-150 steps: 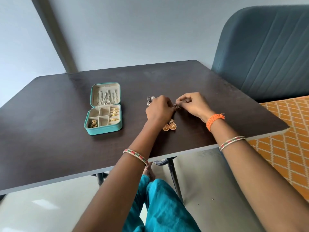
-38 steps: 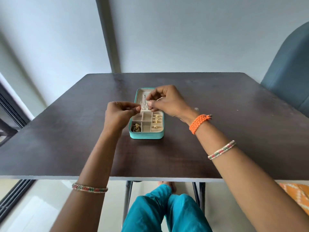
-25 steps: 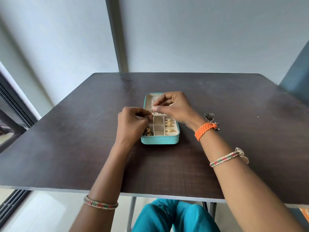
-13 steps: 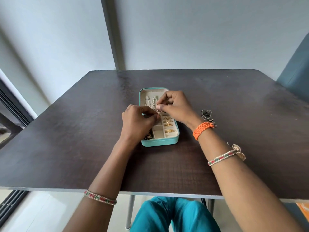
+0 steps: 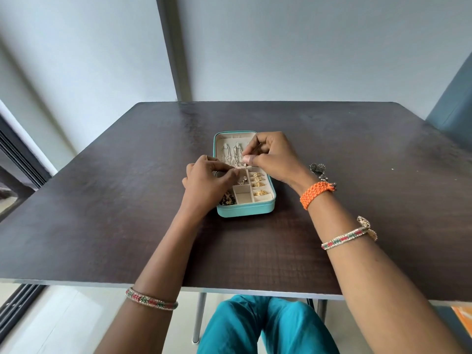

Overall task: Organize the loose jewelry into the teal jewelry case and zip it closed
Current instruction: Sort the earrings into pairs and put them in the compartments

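Observation:
The teal jewelry case (image 5: 245,211) lies open on the dark table (image 5: 102,200). Silver chains (image 5: 231,153) hang in its lid and gold rings (image 5: 259,183) sit in the right-hand slots. A dark earring (image 5: 228,199) lies in the near left compartment. My left hand (image 5: 208,183) and my right hand (image 5: 272,155) meet over the case's middle, each pinching one end of a thin silver chain (image 5: 240,166). A small silver piece (image 5: 242,180) lies in a middle compartment just below it.
A dark silver earring (image 5: 318,169) lies on the table right of the case, behind my right wrist. A gold earring (image 5: 367,226) shows beside my right forearm. A blue-grey chair (image 5: 454,108) stands at the far right. The table's near edge runs above my knees.
Six seconds ago both hands worked on loose jewelry right of the case. Since then they have moved over the case, and in the last second lowered the chain toward its middle.

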`<state>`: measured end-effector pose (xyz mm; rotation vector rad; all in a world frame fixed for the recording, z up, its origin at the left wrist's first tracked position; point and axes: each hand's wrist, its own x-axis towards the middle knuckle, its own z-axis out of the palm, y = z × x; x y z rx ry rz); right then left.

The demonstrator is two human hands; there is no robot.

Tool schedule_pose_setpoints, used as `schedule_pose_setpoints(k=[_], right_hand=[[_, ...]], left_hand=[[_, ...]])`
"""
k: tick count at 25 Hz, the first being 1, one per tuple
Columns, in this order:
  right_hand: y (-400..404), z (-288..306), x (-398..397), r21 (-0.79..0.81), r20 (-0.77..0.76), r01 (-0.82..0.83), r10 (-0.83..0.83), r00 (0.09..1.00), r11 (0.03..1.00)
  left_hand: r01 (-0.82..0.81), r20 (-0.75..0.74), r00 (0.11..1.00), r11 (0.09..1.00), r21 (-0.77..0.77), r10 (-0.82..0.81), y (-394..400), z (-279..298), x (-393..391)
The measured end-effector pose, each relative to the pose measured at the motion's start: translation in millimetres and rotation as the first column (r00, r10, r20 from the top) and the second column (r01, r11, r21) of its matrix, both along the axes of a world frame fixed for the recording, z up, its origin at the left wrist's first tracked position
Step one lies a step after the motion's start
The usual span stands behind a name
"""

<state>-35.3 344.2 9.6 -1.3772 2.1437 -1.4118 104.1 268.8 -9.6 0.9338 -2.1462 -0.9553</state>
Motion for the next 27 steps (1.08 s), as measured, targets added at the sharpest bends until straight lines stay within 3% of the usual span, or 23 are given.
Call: schedule_pose_setpoints(k=[6,13,19,27], right_hand=[[-2.0,-1.6,5.2,0.071,-0.011,-0.06,0.061,0.998,0.996],[4.5,5.1,17.9,0.218,-0.166,-0.082,0.12,0.979,0.973],[4.6,7.1,25.5,0.213,-0.324,-0.06,0.128,0.937,0.975],[7.1,9.2,21.2,0.228,-0.318,-0.029,0.102,0.942,0.973]], left_hand=[[-0.021,-0.05,0.999,1.0,-0.016,0.02,2.3,-1.8,4.0],[-0.09,0.0,0.996,0.995,-0.029,0.09,0.9,-5.2,5.2],[-0.1,0.008,0.995,0.989,-0.106,0.102,1.5,-7.7,5.5],[-0.095,0.024,0.995,0.99,-0.107,0.099,1.2,-6.7,6.2]])
